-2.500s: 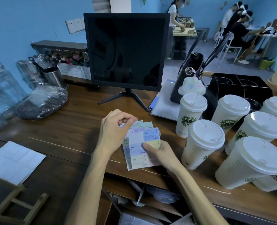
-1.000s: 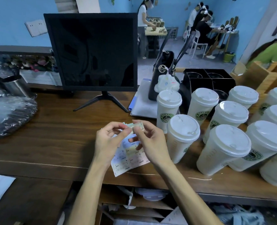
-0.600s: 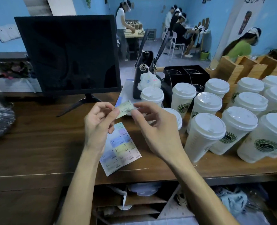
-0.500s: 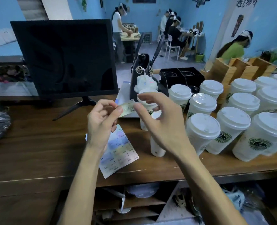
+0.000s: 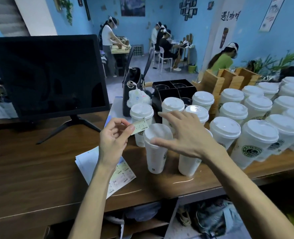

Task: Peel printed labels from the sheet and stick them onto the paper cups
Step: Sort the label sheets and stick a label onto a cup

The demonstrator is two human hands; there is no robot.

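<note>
My left hand pinches a small pale-yellow printed label between thumb and forefinger, held up just left of the nearest white lidded paper cup. My right hand is spread over that cup, thumb touching the lid's near rim, fingers straight above the lid. The label sheet lies flat on the wooden counter under my left forearm, partly hidden by it. Several more lidded cups with green logos crowd the counter's right side.
A black monitor stands at the back left. Behind the cups are a black handbag, a black cup carrier and wooden holders. People work in the room behind. Shelves with clutter sit below the counter.
I peeled one label off the sheet, which now lies on the counter. My right hand let go of the label and moved right onto the nearest cup's lid. The view turned right.
</note>
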